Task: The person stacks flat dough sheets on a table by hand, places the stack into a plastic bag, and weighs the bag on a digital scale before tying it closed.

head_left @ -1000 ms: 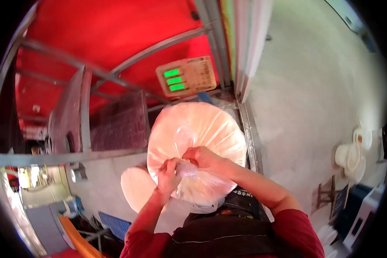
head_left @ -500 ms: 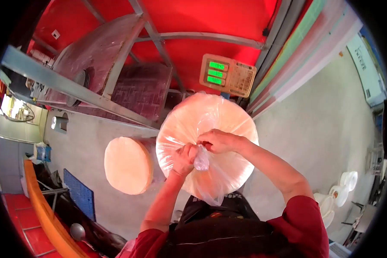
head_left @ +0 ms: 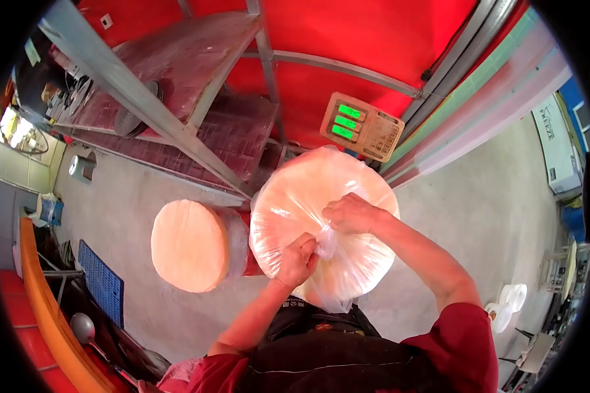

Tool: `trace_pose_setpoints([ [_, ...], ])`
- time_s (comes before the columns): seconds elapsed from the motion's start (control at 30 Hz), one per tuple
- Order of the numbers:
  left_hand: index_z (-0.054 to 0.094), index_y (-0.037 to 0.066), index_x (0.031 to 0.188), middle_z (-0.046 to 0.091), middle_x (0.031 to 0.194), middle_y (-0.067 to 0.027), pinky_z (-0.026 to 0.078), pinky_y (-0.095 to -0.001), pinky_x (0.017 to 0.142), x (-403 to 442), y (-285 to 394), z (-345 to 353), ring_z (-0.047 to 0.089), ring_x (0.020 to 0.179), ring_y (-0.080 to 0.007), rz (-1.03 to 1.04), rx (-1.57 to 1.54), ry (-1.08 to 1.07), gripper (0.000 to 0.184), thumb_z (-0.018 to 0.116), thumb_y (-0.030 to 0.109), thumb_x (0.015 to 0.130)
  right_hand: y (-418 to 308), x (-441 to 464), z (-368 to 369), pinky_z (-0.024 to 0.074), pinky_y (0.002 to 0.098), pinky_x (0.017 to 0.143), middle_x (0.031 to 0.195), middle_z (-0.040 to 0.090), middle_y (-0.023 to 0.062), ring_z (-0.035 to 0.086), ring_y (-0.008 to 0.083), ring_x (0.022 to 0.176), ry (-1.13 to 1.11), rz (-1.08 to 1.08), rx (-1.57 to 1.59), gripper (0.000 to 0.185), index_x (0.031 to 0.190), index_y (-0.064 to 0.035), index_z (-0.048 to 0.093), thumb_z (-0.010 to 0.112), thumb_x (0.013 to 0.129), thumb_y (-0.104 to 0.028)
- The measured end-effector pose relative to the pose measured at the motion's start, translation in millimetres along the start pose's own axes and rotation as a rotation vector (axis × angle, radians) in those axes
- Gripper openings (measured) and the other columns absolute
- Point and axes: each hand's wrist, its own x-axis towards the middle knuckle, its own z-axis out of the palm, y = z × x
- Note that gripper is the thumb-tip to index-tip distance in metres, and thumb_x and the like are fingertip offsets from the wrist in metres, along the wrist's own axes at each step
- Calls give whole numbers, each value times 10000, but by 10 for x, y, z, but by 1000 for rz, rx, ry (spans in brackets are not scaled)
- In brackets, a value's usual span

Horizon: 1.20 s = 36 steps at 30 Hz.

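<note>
A large round pale stack wrapped in a clear plastic bag (head_left: 288,190) stands in front of my body. My left hand (head_left: 299,259) is closed on the gathered neck of the bag, left of its middle. Just above and to the right, my right hand (head_left: 353,213) pinches the same gathered plastic with bent fingers. The loose end of the bag spreads below both hands toward my apron. Behind the bag is a scale display (head_left: 362,126) with green lit digits.
Another round pale stack (head_left: 190,246) stands at the left. Metal frame bars (head_left: 137,98) and a brown shelf (head_left: 226,141) rise at the upper left. A blue crate (head_left: 102,281) and orange edge (head_left: 49,314) lie lower left; plastic strips (head_left: 478,108) hang at the right.
The view has turned, so the scale display and bag appear farther right and the second stack shows fully. My hands have moved slightly apart, both still on the bag's neck.
</note>
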Motion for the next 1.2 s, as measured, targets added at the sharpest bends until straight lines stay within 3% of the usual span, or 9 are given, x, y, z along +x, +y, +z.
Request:
trace_pose_setpoints([
  [0.2, 539, 23, 983, 523, 941, -126, 457, -328, 619, -382, -132, -12, 549, 745, -254, -256, -31, -352, 412, 583, 27, 574, 134, -23, 243, 433, 409, 640, 772, 564, 138, 543, 306, 774, -82, 261, 5, 133, 767, -32, 535, 496, 689, -133],
  [0.3, 486, 60, 1096, 469, 1090, -129, 389, -404, 811, -412, 344, -312, 466, 988, -306, -23, 361, -143, 484, 586, 126, 627, -155, -280, 170, 437, 413, 643, 849, 558, 121, 535, 295, 801, 237, 314, -67, 164, 806, -39, 542, 511, 702, -163],
  [0.33, 413, 95, 1196, 374, 1231, -136, 258, -494, 920, -571, 397, -343, 337, 1120, -360, -97, 375, -170, 578, 577, 150, 645, -273, -416, 191, 434, 410, 665, 876, 552, 115, 533, 294, 807, 322, 311, -74, 181, 836, -41, 540, 511, 710, -168],
  [0.5, 409, 132, 1213, 419, 1199, -134, 244, -505, 936, -871, 175, -23, 385, 1100, -319, -108, 615, -308, 618, 575, 149, 618, -397, -765, 728, 411, 367, 792, 964, 546, 101, 529, 264, 851, 459, 237, -295, 279, 991, -61, 539, 541, 717, -113],
  [0.73, 464, 54, 1110, 458, 1149, -145, 301, -424, 921, -572, 485, -454, 426, 1060, -294, -422, 337, -171, 501, 574, 83, 622, -416, -1479, 371, 415, 377, 723, 863, 566, 117, 536, 293, 805, 727, 417, 161, 182, 895, -54, 555, 555, 716, -91],
  [0.9, 418, 41, 1191, 400, 1223, -180, 327, -412, 918, -666, 694, 167, 359, 1147, -330, -329, 431, -386, 606, 623, 343, 709, -199, -2477, 875, 437, 400, 629, 796, 577, 139, 544, 340, 715, 403, 614, 480, 162, 860, -34, 558, 575, 721, -115],
  [1.0, 421, 44, 1174, 388, 1219, -192, 338, -426, 903, -451, 1209, 220, 349, 1141, -342, -548, 489, -281, 608, 639, 339, 689, -123, -2598, 709, 447, 393, 673, 857, 579, 143, 554, 334, 774, 276, 552, 537, 282, 913, -45, 562, 625, 703, -223],
  [1.13, 544, -16, 804, 568, 810, -156, 459, -362, 723, -760, 990, 219, 548, 830, -332, -790, 366, -307, 298, 677, 212, 666, -554, -1874, 468, 454, 377, 733, 939, 568, 137, 555, 319, 866, 401, 76, 428, 512, 1008, -66, 548, 671, 637, -398],
  [1.2, 520, -25, 700, 548, 633, -94, 483, -296, 549, -668, 1158, 90, 592, 600, -230, -706, 138, -24, 147, 630, 73, 697, -756, -1441, 662, 457, 353, 698, 835, 582, 125, 568, 296, 793, 322, -30, 533, 404, 950, -53, 578, 649, 658, -324],
])
